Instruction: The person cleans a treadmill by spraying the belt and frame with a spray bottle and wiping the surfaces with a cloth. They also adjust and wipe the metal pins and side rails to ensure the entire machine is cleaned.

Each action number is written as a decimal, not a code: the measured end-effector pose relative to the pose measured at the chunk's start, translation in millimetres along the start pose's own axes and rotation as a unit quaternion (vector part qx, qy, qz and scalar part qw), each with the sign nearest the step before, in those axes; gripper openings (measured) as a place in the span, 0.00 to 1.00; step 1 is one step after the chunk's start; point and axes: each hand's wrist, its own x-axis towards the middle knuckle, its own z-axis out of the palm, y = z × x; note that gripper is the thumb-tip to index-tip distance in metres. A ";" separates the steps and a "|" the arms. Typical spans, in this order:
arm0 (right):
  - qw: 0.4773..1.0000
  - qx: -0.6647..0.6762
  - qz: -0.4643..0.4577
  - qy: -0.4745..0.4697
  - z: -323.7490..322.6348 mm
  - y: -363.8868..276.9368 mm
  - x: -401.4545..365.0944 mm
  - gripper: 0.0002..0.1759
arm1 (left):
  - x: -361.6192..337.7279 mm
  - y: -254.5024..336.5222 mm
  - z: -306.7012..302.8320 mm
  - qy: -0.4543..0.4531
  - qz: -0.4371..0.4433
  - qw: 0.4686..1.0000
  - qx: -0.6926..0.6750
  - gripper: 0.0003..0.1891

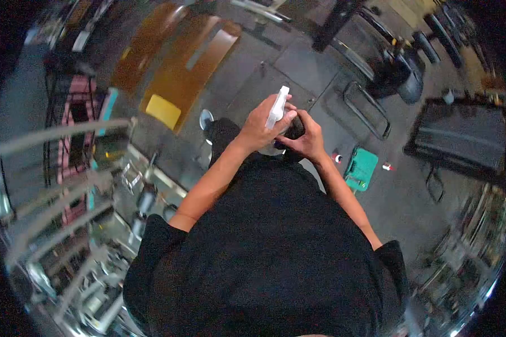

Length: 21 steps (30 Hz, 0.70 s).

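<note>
The left hand (262, 123) is extending forward from the torso, its forearm angling inward, and is closing around a slim white and translucent plastic object (278, 108). This object is lying along the hand at a tilt, its white end projecting beyond the fingers. The right hand (309, 135) is meeting the left from the other side; its fingers and thumb are forming a partly open curve and are holding a dark rounded object (294, 130). Fingers are covering much of the dark object, and its exact shape is remaining unclear.

Left of the grip, a round silver disc (206, 118) is sitting near the left wrist. Farther out, a yellow rectangular pad (163, 112) is resting on a brown wooden bench (186, 73). Right of the grip, a green rectangular tray (362, 168) is lying on the grey floor (320, 67), between two small red-and-white items (388, 167). Ahead and right, a black tubular metal frame (368, 109) is standing well apart from both hands. The person's black-shirted torso (275, 247) is blocking the floor behind the grip.
</note>
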 end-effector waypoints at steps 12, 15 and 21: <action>0.595 0.165 0.446 0.648 151.8 56.1 -93.6 0.41 | 183.5 -132.7 -209.3 -0.345 -0.056 0.936 0.031 0.21; 0.367 0.226 0.363 0.826 243.1 55.3 -122.5 0.41 | 224.3 -137.9 -250.4 -0.403 -0.045 0.904 0.132 0.21; 0.324 0.079 0.486 0.808 402.6 17.4 -120.0 0.26 | 257.5 -167.0 -307.2 -0.437 -0.036 0.888 0.139 0.21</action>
